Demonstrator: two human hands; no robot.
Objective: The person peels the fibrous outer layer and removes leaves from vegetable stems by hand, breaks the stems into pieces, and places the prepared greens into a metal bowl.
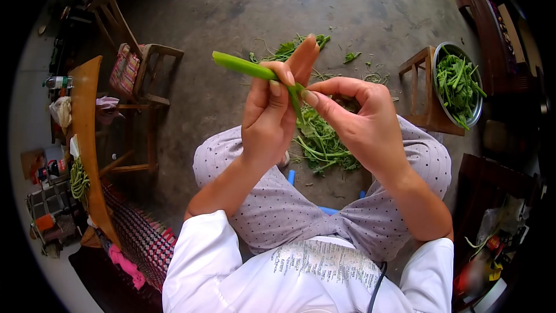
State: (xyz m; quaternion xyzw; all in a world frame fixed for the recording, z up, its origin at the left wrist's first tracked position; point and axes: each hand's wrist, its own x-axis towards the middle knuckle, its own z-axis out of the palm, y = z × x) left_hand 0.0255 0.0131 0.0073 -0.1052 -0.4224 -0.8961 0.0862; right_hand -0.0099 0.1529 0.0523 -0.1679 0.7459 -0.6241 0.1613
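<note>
A thick green stalk (243,65) sticks out to the left from my left hand (267,110), whose thumb and index finger close on it while other fingers point up. My right hand (365,116) pinches the stalk's other end between thumb and index finger, where a thin green strip hangs down. Beneath my hands, a heap of green stems and leaves (324,142) lies on the floor between my knees. Farther ahead is another small pile of leaves (284,50) with scattered scraps around it.
At right, a metal basin (478,113) of green stems and leaves stands on a wooden stool (428,117). To the left are a wooden chair (147,61) with a cushion and a wooden table (87,116) holding a bottle (57,82) and a bundle of green beans (79,181).
</note>
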